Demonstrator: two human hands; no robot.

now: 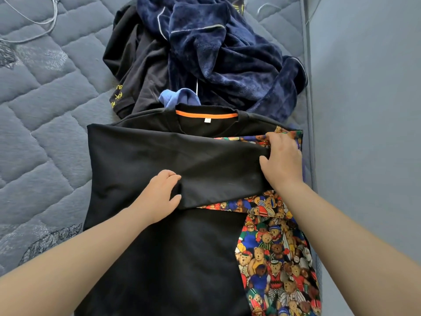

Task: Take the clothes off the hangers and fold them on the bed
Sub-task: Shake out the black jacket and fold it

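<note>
We have a black shirt (159, 258) flat on the mattress (41, 115), its sleeve (148, 160) folded across the chest. Our left hand (159, 195) pinches the cuff end and our right hand (282, 160) grips the shoulder end. Teddy-bear print fabric (278, 258) lies beneath along the mattress's right edge. A navy fleece (227, 53) is heaped beyond the collar.

The black sweatshirt (141, 156) in the middle of the frame is smooth, matt knit cloth with a ribbed collar and a bright orange tape (206, 114) sewn inside the neck. At lower right, the teddy-bear print cloth (278, 258) looks thin, smooth and woven. The navy robe (227, 53) at the top is plush fleece with a soft sheen. The grey-blue mattress (45, 99) at left is matt quilted fabric.
</note>
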